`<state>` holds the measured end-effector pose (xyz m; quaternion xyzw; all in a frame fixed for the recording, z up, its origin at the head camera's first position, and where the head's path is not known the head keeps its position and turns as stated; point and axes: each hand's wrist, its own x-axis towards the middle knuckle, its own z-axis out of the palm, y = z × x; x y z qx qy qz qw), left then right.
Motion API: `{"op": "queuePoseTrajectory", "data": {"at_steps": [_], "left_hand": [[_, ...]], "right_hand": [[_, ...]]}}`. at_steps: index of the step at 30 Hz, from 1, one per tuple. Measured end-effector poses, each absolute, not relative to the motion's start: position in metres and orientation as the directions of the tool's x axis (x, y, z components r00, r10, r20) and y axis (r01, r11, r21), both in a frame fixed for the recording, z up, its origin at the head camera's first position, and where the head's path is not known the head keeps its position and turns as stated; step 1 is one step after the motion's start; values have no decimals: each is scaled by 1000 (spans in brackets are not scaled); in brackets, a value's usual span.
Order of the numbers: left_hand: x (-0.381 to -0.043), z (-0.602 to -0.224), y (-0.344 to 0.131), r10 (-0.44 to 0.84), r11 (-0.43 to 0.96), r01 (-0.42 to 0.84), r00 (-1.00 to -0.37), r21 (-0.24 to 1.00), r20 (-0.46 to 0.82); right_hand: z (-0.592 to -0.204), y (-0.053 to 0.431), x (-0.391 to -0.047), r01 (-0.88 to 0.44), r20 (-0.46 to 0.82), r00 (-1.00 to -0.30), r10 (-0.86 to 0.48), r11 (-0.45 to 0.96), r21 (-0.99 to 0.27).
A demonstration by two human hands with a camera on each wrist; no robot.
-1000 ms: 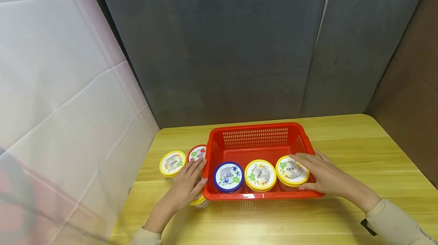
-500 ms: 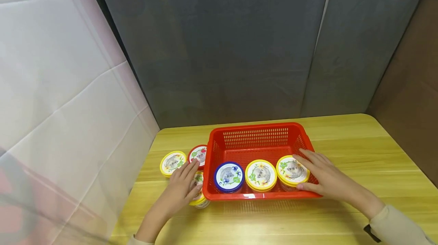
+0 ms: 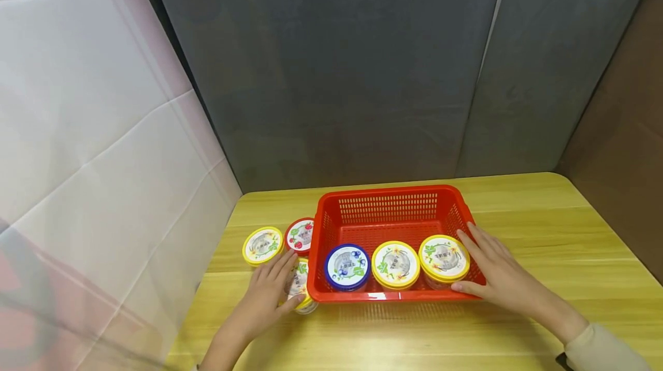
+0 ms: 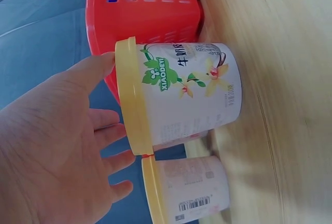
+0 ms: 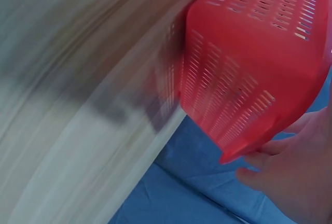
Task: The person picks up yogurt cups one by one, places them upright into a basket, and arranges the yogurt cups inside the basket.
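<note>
My left hand (image 3: 261,302) is at a yellow-lidded tub (image 3: 300,280) just left of the red basket (image 3: 385,210). In the left wrist view the thumb touches that tub's lid (image 4: 132,97), while the loosely spread fingers lie along the lid's far side. At the basket's right rim is my right hand (image 3: 499,276), fingers spread; in the right wrist view its fingertips are right at the rim. Inside the basket, along the near side, stand a blue-lidded tub (image 3: 347,267) and two yellow-lidded tubs, one in the middle (image 3: 396,266) and one (image 3: 444,259) beside my right hand.
Behind the left hand stand another yellow-lidded tub (image 3: 263,245) and a red-lidded tub (image 3: 300,235), the latter close against the basket. All rest on a wooden table (image 3: 393,336). A grey partition (image 3: 331,72) rises at the back, a white one (image 3: 103,146) at left.
My left hand has moved from the basket's left rim leftward and nearer, uncovering the red lid and settling at the near yellow-lidded tub. My right fingers have slid rightward off the tub's lid.
</note>
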<state>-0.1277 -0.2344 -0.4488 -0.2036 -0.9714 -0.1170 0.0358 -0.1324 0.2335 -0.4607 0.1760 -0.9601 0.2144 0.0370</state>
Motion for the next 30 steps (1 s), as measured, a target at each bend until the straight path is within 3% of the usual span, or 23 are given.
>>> {"op": "queuePoseTrajectory", "data": {"at_steps": [13,30], "left_hand": [[-130,-451,-234,355,898,363,-931,248,78],[-127,-453,-243,313,892,339,-941,299,131]], "right_hand": [[-470,236,-128,-363,168,-932,-322,848,-386],[-470,235,-128,-350,157,-937,-313,849,-395]]}}
